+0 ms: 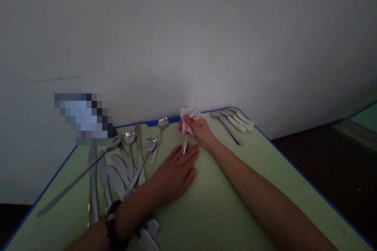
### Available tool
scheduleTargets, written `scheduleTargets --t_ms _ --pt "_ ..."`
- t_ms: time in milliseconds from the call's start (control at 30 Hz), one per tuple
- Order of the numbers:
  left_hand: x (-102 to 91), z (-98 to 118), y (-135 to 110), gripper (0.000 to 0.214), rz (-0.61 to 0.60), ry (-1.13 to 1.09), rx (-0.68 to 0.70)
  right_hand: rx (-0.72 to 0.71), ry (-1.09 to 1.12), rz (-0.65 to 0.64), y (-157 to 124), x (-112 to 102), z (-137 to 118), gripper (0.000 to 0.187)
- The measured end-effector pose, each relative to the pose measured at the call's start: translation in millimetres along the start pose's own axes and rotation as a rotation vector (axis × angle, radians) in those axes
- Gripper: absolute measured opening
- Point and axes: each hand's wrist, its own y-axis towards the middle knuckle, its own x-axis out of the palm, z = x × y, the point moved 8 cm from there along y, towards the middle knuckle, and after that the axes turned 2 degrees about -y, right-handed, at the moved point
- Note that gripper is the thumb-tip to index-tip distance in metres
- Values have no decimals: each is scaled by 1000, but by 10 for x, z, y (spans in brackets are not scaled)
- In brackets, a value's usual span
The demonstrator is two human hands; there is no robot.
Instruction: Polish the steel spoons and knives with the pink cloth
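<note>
Senior: State the condition of the right hand (202, 130).
Inspector: Grasping. Its fingers are closed on a crumpled pink and white cloth (188, 119), which wraps the upper part of a metal utensil (184, 146).
Senior: And the left hand (178, 170)?
Inspector: Palm down, low over the desk (224, 208), holding the utensil's lower end between its fingers. A dark band (111, 225) circles that wrist.
Senior: Position of the utensil?
Inspector: Between the two hands, near the middle of the desk's far side. The cloth covers its head, so I cannot tell the type.
Senior: Items on the left?
Inspector: Several knives (93, 188) and small spoons (129, 138), some overlapping, partly beneath the left forearm. A long-handled spoon (79, 177) lies slantwise at the outer side.
Senior: On the right?
Inspector: A metal spoon (229, 128) beside a group of white-handled cutlery (238, 124), near the far right corner. A pale wall (188, 39) stands behind.
</note>
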Motion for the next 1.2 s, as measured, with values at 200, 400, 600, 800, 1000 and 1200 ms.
scheduleTargets --t_ms 200,400,600,800,1000,1200 --pt "-67 1 14 48 20 -56 11 100 -75 68 -57 24 35 36" --pt "-66 -55 26 51 1 -110 35 144 -25 -67 -77 109 49 27" --pt "-94 -51 1 51 36 -131 32 103 90 -1 -15 -6 17 17" --pt "-243 -187 -7 54 204 -316 -98 24 357 260 85 -282 -25 24" --pt "-247 -393 31 44 298 -519 -215 21 392 257 80 -266 -5 28" --pt "-157 -526 23 39 230 -712 -404 86 277 18 -8 33 22 23"
